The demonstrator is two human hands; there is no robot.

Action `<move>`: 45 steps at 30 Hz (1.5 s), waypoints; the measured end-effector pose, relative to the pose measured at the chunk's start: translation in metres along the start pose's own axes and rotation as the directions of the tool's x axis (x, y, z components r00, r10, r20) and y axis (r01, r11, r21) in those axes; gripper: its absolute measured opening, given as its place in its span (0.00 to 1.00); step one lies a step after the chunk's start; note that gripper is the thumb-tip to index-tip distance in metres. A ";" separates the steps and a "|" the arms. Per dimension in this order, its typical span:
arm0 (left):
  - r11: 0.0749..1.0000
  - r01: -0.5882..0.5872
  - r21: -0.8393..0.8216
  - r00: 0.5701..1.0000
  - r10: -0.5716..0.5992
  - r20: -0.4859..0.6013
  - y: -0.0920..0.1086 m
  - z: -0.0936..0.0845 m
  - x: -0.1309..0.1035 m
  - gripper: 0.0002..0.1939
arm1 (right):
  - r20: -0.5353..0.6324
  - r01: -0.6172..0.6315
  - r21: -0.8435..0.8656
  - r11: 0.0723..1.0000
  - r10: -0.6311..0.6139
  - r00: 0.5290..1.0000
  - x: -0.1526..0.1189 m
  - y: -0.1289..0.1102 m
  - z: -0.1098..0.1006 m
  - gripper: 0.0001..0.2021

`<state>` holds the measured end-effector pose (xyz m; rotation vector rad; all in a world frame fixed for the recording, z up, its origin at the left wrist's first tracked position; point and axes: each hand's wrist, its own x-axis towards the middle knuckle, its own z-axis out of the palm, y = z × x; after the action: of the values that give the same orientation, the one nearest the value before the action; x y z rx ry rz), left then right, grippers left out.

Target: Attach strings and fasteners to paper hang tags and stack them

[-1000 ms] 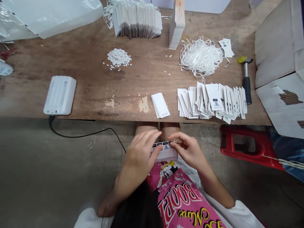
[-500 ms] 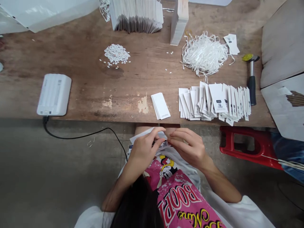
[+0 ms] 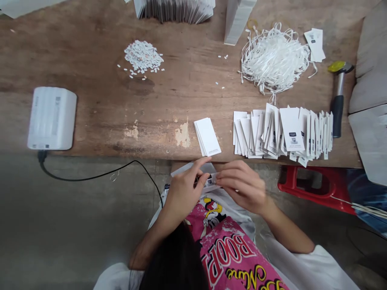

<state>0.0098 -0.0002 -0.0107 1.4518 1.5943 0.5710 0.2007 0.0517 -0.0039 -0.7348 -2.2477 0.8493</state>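
Note:
Over my lap, just below the table edge, my left hand [image 3: 187,187] is closed on a white printed sheet [image 3: 211,181] with small dark labels. My right hand [image 3: 242,184] pinches the sheet's right end, its fingers bunched and slightly blurred. Part of the sheet is hidden under my left fingers. A small stack of white cards [image 3: 208,137] lies on the table just above my hands. To its right spreads a long overlapping row of white tags [image 3: 292,129] with dark printing.
On the wooden table [image 3: 102,117] are a white power box [image 3: 53,118] with a black cable, a pile of small white pieces [image 3: 143,56], tangled white strings [image 3: 275,60], and a hammer [image 3: 338,104]. A red stool [image 3: 308,187] stands below right.
The view has shifted closer to the table, so its items appear larger and higher. My right hand has turned slightly against the sheet; my left hand keeps its hold.

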 end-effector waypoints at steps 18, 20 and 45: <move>0.827 -0.029 0.561 0.999 0.015 0.030 0.004 0.003 0.010 0.26 | 0.089 -0.238 -0.021 0.971 0.239 0.967 0.068 0.055 0.009 0.06; 0.824 -0.028 0.567 1.000 0.017 0.025 0.004 0.004 0.010 0.26 | 0.074 -0.230 -0.024 0.973 0.231 0.970 0.067 0.055 0.009 0.06; 0.745 0.030 0.666 0.999 -0.010 -0.033 0.008 0.009 0.014 0.29 | 0.003 -0.080 -0.336 0.938 0.086 0.996 0.031 0.045 0.018 0.22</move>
<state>0.0228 0.0133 -0.0126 1.9409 1.9440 -0.0313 0.1803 0.0943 -0.0361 -0.9860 -2.4225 0.5136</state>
